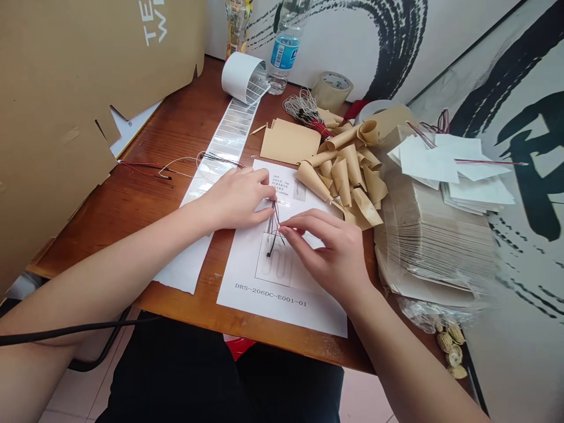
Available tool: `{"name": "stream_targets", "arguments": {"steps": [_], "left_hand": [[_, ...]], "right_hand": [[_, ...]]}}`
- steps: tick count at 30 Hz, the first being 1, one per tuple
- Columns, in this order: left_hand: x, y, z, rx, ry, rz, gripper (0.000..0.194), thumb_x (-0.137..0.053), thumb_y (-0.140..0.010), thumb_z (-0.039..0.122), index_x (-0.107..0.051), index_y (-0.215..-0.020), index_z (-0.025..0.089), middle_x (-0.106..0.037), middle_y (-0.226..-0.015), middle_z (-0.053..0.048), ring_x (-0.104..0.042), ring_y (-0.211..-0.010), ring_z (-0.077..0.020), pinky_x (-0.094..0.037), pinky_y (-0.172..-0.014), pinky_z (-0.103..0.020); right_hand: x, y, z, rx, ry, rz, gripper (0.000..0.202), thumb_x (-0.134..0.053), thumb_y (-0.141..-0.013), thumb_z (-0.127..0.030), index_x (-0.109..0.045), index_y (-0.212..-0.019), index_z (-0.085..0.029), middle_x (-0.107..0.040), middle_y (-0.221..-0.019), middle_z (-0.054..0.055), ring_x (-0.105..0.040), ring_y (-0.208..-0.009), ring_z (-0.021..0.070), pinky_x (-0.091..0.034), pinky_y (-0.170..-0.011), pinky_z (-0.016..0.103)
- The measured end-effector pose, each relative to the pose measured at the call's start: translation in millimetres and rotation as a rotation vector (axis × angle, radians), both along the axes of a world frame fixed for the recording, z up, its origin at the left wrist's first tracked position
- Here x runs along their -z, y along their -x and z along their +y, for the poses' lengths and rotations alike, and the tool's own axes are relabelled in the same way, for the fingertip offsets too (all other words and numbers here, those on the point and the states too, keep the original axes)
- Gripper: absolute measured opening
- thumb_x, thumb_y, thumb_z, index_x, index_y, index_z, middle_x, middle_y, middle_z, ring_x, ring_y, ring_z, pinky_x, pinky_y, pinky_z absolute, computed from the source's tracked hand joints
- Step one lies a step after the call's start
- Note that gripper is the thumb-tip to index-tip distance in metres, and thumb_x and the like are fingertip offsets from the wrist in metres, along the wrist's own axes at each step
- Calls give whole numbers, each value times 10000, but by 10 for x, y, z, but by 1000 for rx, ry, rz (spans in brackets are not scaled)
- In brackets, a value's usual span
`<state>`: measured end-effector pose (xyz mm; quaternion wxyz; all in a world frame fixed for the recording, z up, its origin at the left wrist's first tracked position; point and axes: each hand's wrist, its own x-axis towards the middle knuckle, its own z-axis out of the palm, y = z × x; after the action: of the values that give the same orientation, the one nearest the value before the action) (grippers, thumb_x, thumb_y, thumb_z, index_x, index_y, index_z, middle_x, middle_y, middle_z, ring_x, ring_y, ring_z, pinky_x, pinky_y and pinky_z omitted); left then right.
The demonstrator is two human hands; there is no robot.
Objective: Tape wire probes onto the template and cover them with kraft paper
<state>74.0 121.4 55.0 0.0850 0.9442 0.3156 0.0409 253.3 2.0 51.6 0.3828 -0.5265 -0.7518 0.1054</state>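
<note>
Over a printed paper sheet (247, 288) with a drawing on it, my left hand (242, 200) pinches thin red and black wires (275, 214) between thumb and fingers. My right hand (324, 244) closes its thumb and forefinger on the same wires a little lower down. A small black tip (268, 254) hangs from the wires above the drawing. Behind my left hand lies another group of wires (220, 158), dark, red and pale, across a strip of silvery labels (227, 129).
A cardboard box (101, 70) stands at left. A label roll (241, 76), water bottle (284, 53) and tape roll (332, 88) stand behind. Curled brown paper pieces (341, 170), a wire bundle (304, 108) and a stack of card (432, 235) lie right. Peanut shells (452, 346) lie near the edge.
</note>
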Motion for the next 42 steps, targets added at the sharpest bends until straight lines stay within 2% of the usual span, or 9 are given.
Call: {"name": "stream_targets", "arguments": {"steps": [7,10,13,15,17,23,30,37,42], "left_hand": [[5,-55,-70,-12,-31,6,523,-598,-915,605,-772,-1199,201,-660,-1228,-122,-607,-1138,-323,-412,-953,-439],[26,-89,-91,-21,-73,23,486,-586,-928,575,-778,-1137,179,-679,-1203,-127,-614,-1133,-327,-401,-935,-443],[38,-111,-105,-42,-87,10,489,-522,-972,578,-784,-1082,181,-691,-1180,-124,-621,-1130,-319,-385,-928,-440],[39,-117,-108,-55,-74,-9,528,-489,-987,615,-793,-1063,190,-694,-1179,-118,-621,-1130,-311,-375,-929,-436],[35,-119,-105,-51,-66,-14,548,-483,-990,634,-800,-1069,194,-697,-1178,-115,-622,-1124,-308,-370,-928,-433],[9,-118,-94,-50,-54,6,538,-493,-996,624,-808,-1088,197,-703,-1178,-112,-632,-1116,-313,-372,-918,-439],[-8,-118,-103,-49,-48,17,531,-491,-997,623,-810,-1093,209,-702,-1179,-112,-629,-1118,-310,-374,-925,-429],[-22,-137,-96,-73,-23,9,542,-463,-1008,625,-816,-1074,219,-706,-1161,-105,-627,-1119,-311,-369,-944,-444],[-19,-128,-94,-62,-26,3,551,-464,-1009,626,-819,-1066,209,-705,-1159,-106,-629,-1117,-318,-368,-947,-460]], "right_hand": [[24,53,-8,43,-38,61,112,-650,-965,-201,-738,-907,-240,-792,-837,8,-703,-696,158,-539,-658,304],[34,69,-10,28,-4,65,90,-648,-965,-213,-729,-945,-245,-800,-870,10,-710,-715,160,-551,-682,306],[-13,56,-38,131,32,79,50,-676,-939,-282,-669,-951,-234,-758,-798,3,-667,-656,151,-509,-593,276],[-63,46,-81,227,97,11,187,-687,-916,-355,-593,-804,-237,-657,-636,-24,-571,-535,133,-424,-504,261],[-99,60,-138,226,246,-156,372,-681,-908,-425,-505,-638,-239,-536,-485,-39,-468,-431,118,-330,-457,268],[-56,267,-235,214,540,-466,313,-639,-909,-419,-587,-660,-236,-618,-551,34,-573,-504,206,-267,-474,301],[-18,353,-212,214,552,-506,229,-624,-910,-348,-599,-713,-236,-644,-590,41,-587,-515,228,-246,-473,312],[-1,328,-175,240,530,-474,289,-620,-905,-339,-543,-642,-245,-614,-555,31,-544,-482,204,-226,-459,303],[-23,343,-169,247,608,-509,310,-598,-920,-382,-557,-643,-249,-638,-580,50,-553,-512,219,-245,-466,309]]}}
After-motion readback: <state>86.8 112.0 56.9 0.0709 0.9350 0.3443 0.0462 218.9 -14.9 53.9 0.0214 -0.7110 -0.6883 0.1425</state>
